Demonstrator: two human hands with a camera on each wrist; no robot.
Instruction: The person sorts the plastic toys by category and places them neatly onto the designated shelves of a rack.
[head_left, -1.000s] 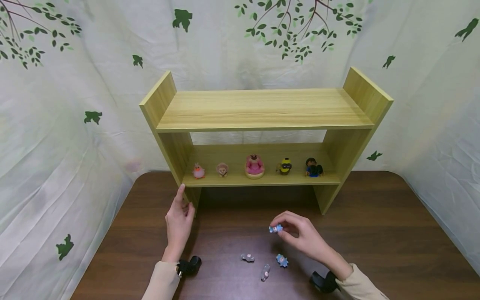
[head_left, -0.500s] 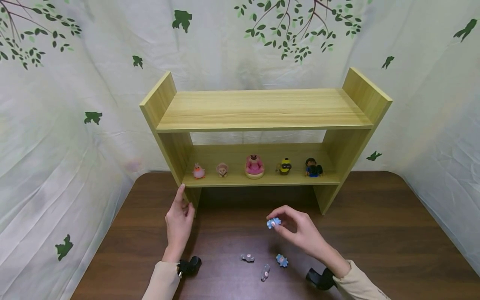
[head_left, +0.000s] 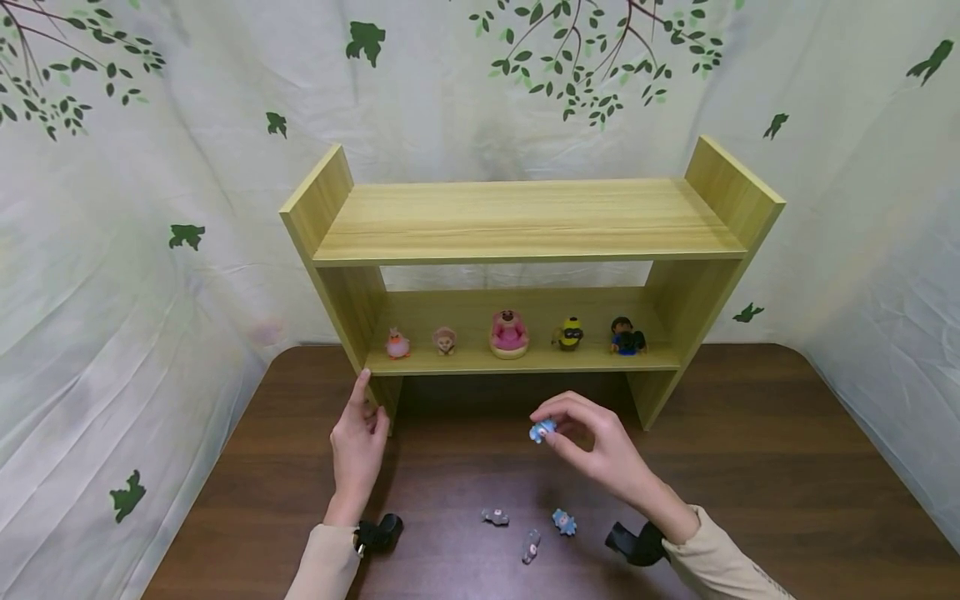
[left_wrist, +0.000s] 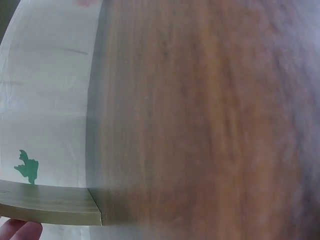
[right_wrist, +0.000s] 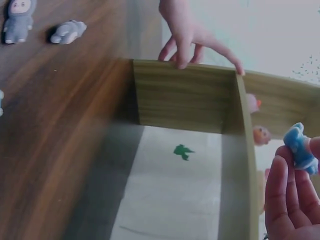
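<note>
My right hand (head_left: 592, 437) pinches a small blue toy figure (head_left: 541, 431) between thumb and fingertips, raised in front of the shelf. The right wrist view shows the blue figure upside, close to the fingers, with its front partly covered by the thumb. My left hand (head_left: 356, 442) grips the front edge of the left side panel of the wooden shelf (head_left: 525, 218), index finger stretched to the corner of the middle board. On the table lie another blue figure (head_left: 564, 522) and two grey figures, one (head_left: 495, 517) left of the other (head_left: 531, 547).
Along the middle board stand a pink bird figure (head_left: 397, 343), a small brown-and-pink figure (head_left: 444, 340), a pink bear (head_left: 509, 335), a yellow-and-black figure (head_left: 571, 333) and a dark-haired figure (head_left: 627, 337). The shelf stands on a brown table (head_left: 247, 492) before a white curtain (head_left: 450, 100).
My right hand has lifted the blue figure up and slightly left, toward the shelf, turning it a little. My left hand and the figures on the table have stayed in place.
</note>
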